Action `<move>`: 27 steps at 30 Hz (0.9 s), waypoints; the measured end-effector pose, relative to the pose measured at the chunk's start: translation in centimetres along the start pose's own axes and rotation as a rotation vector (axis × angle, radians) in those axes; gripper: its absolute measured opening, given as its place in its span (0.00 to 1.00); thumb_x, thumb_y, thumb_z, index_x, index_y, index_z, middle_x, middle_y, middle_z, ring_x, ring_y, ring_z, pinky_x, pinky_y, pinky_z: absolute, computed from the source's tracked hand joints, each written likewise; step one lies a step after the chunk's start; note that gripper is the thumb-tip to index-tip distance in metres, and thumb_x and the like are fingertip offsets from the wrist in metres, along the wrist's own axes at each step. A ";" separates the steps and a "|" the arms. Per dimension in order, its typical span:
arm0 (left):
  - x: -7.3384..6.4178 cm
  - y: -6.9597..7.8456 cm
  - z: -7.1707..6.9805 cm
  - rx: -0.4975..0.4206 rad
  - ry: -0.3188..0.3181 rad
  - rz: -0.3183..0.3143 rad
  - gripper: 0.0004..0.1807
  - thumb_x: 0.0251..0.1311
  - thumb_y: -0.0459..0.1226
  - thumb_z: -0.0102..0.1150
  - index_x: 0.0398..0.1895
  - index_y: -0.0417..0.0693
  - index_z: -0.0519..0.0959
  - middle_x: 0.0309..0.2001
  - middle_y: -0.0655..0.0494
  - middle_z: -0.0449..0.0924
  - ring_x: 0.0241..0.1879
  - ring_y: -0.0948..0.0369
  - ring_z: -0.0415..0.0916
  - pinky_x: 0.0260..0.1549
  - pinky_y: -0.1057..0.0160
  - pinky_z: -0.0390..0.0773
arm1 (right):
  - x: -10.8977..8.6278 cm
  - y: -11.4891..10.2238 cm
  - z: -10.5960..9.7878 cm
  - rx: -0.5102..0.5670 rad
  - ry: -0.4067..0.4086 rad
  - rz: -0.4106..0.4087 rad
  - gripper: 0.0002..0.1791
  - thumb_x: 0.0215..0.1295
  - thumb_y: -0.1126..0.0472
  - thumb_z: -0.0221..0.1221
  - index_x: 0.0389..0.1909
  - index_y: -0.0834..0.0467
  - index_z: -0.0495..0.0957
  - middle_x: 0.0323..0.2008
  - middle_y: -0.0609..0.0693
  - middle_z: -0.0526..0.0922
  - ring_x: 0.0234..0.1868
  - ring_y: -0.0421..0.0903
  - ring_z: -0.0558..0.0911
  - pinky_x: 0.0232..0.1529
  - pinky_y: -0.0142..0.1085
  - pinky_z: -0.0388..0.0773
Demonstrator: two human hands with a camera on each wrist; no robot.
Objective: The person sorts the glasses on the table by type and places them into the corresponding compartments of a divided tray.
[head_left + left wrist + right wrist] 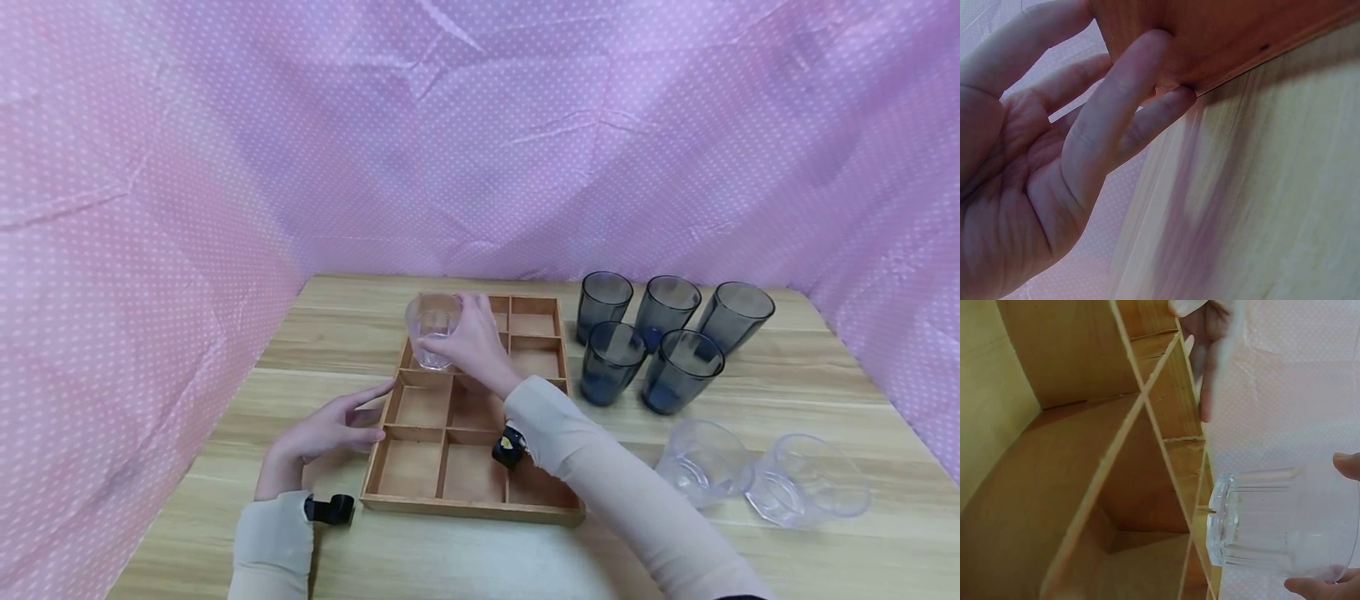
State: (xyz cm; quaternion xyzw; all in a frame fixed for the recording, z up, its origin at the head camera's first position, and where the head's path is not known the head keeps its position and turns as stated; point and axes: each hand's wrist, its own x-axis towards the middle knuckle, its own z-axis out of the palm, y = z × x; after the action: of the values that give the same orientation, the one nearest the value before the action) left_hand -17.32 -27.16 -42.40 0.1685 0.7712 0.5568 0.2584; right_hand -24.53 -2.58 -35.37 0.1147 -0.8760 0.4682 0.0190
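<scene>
The glass point(429, 321) I'm watching is clear and hangs over the far left part of the tray point(472, 508), tilted, its base close to the dividers; I can't tell whether it touches them. The right hand point(477, 343) has it pinched, thumb and fingers on opposite sides near the rim. The left hand point(330, 429) holds nothing: its fingers are spread and fairly straight, their tips against the tray's left side.

I judge the work to be near its start. This glass is the only one I find at the tray, and it isn't set down yet. Outside the tray, on the table point(345, 333), I count seven more: two clear glasses point(701, 467) at the near right and five dark glasses point(611, 367) grouped behind them.

As for writing, I can read none on the glasses or the tray. The right wrist camera point(507, 447) carries a small pale mark, too small for me to make out. The cloth point(480, 167) behind shows only white dots on pink.
</scene>
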 end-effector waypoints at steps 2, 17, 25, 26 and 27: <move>0.0 0.1 0.0 -0.005 0.001 -0.002 0.45 0.63 0.34 0.60 0.77 0.44 0.45 0.77 0.37 0.34 0.71 0.32 0.46 0.52 0.52 0.81 | 0.1 0.0 0.3 0.001 0.002 -0.002 0.51 0.44 0.50 0.76 0.67 0.63 0.62 0.59 0.58 0.67 0.58 0.54 0.74 0.60 0.46 0.76; 0.0 0.3 0.0 -0.023 0.005 -0.019 0.46 0.62 0.36 0.62 0.77 0.44 0.45 0.77 0.36 0.34 0.71 0.31 0.47 0.51 0.51 0.82 | 0.3 1.1 1.8 -0.004 -0.027 0.016 0.53 0.46 0.49 0.75 0.70 0.64 0.59 0.61 0.58 0.66 0.54 0.51 0.73 0.60 0.43 0.76; 0.0 0.1 -0.1 -0.022 0.009 -0.017 0.46 0.61 0.36 0.62 0.77 0.45 0.46 0.77 0.36 0.34 0.71 0.31 0.47 0.50 0.51 0.82 | 0.6 1.5 2.6 -0.002 -0.046 0.034 0.54 0.44 0.51 0.76 0.70 0.64 0.60 0.62 0.58 0.67 0.55 0.52 0.74 0.59 0.43 0.76; 0.1 0.1 -0.1 -0.022 0.009 -0.016 0.46 0.61 0.36 0.62 0.77 0.45 0.46 0.77 0.35 0.35 0.71 0.31 0.47 0.50 0.52 0.82 | 0.6 1.5 2.6 -0.005 -0.049 0.038 0.54 0.44 0.51 0.77 0.70 0.63 0.60 0.62 0.58 0.67 0.56 0.52 0.74 0.60 0.43 0.76; 0.1 0.1 -0.1 -0.021 0.008 -0.015 0.46 0.61 0.35 0.62 0.77 0.45 0.46 0.77 0.35 0.35 0.71 0.31 0.47 0.50 0.52 0.82 | 0.6 1.6 2.7 -0.009 -0.052 0.042 0.54 0.44 0.51 0.77 0.70 0.63 0.60 0.62 0.58 0.66 0.56 0.52 0.74 0.60 0.43 0.76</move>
State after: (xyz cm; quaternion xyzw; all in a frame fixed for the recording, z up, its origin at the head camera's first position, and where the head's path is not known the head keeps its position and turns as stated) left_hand -17.44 -27.16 -42.31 0.1578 0.7677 0.5635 0.2613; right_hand -25.22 -4.07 -38.10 0.1081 -0.8804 0.4615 -0.0131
